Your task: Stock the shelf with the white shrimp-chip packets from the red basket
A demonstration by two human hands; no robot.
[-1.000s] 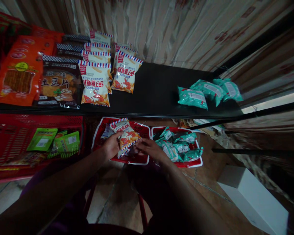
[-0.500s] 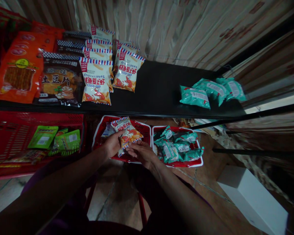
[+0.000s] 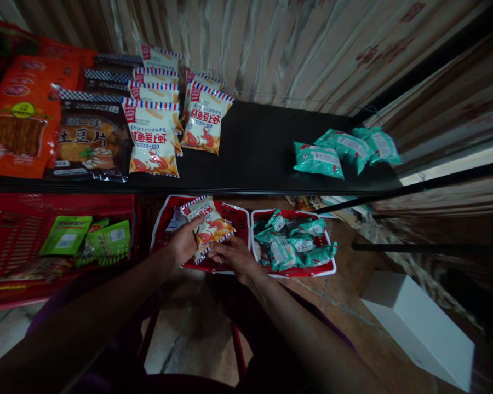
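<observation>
Both my hands hold a white and orange snack bag (image 3: pixel 210 221) with striped ends, tilted above a red basket (image 3: pixel 239 214) with a white rim. My left hand (image 3: pixel 184 241) grips the bag's left side, thumb across its front. At its lower edge, my right hand (image 3: pixel 232 254) has closed its fingers on the bag. Part of a second striped bag seems to show beneath it. Matching snack bags (image 3: pixel 154 139) stand in two rows on the black shelf (image 3: pixel 254 148) above, with another front bag (image 3: pixel 205 120) to the right.
Dark potato-chip bags (image 3: pixel 92 137) and orange packets (image 3: pixel 22 120) stand at the shelf's left. Teal bags (image 3: pixel 318 160) lie at its right, and more teal bags (image 3: pixel 281 250) fill a basket below. Green pouches (image 3: pixel 66 235) lie in a large red basket (image 3: pixel 8 224). A white box (image 3: pixel 427 328) stands on the floor.
The view has shifted slightly, so the shelf goods appear a little further left. My hands keep hold of the same snack bag, with almost no change in their grip.
</observation>
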